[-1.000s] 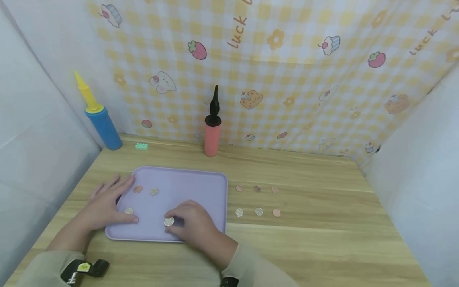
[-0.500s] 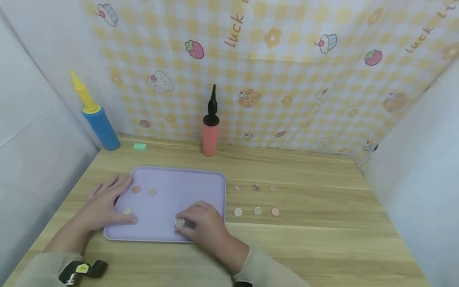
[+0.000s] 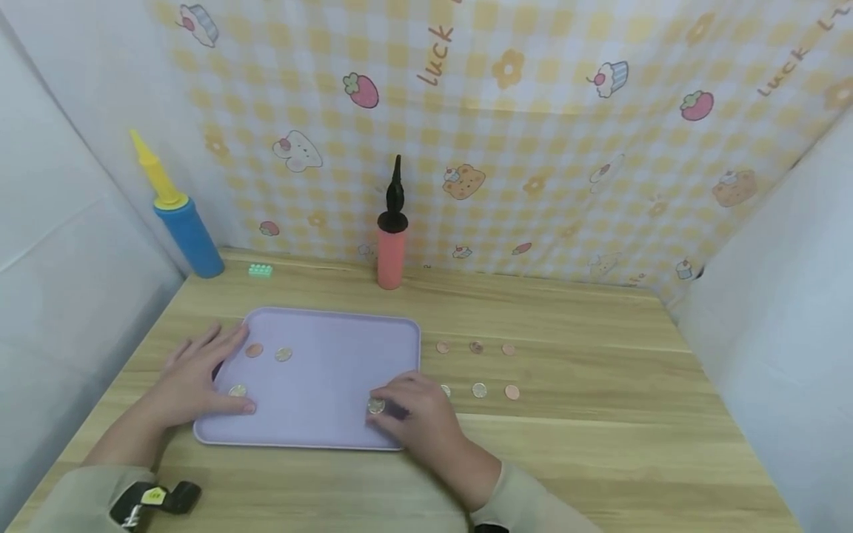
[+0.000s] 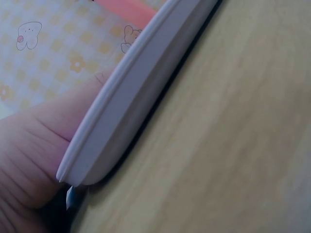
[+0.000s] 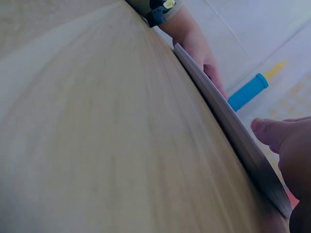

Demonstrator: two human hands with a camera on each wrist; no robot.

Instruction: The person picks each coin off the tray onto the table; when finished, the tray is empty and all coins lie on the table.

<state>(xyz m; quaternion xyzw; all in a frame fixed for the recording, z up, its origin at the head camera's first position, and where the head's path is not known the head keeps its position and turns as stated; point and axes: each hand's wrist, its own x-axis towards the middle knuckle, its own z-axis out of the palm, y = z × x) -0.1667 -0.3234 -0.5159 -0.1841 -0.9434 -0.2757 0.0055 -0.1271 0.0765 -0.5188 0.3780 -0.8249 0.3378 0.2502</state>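
Pinching a silver coin (image 3: 376, 406) between thumb and fingers of the right hand (image 3: 426, 414) in the head view, at the near right of the lilac tray (image 3: 313, 400), with the left hand (image 3: 193, 381) spread wide at its left rim: best to pinch lightly by the coin's edges and brace the tray steady. Over to the left wrist, lying close against the tray's wall, fingertips out of sight. Across to the right wrist, catching only part of the right hand beside the rim, so cannot tell the grip there.
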